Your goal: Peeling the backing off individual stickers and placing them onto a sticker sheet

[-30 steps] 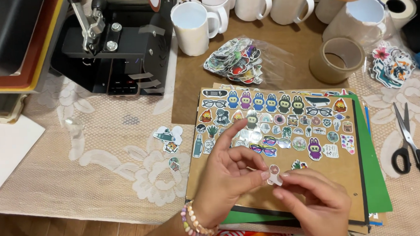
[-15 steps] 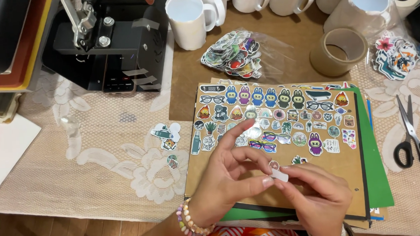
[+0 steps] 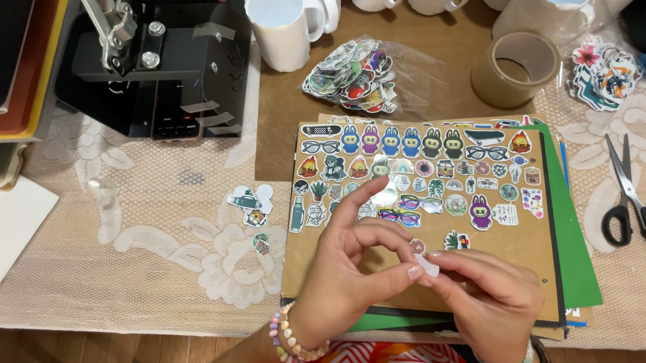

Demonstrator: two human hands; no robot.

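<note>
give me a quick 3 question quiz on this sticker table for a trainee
1. True or false: the scissors lie to the right of the brown board.
2. What do the left hand and right hand pinch between them?
A. a small white sticker piece
B. the tape roll
C. a mug
3. Fill in: the clear bag of stickers lies on the far side of the board, between the mug and the ____ roll.

Key
1. true
2. A
3. tape
</note>
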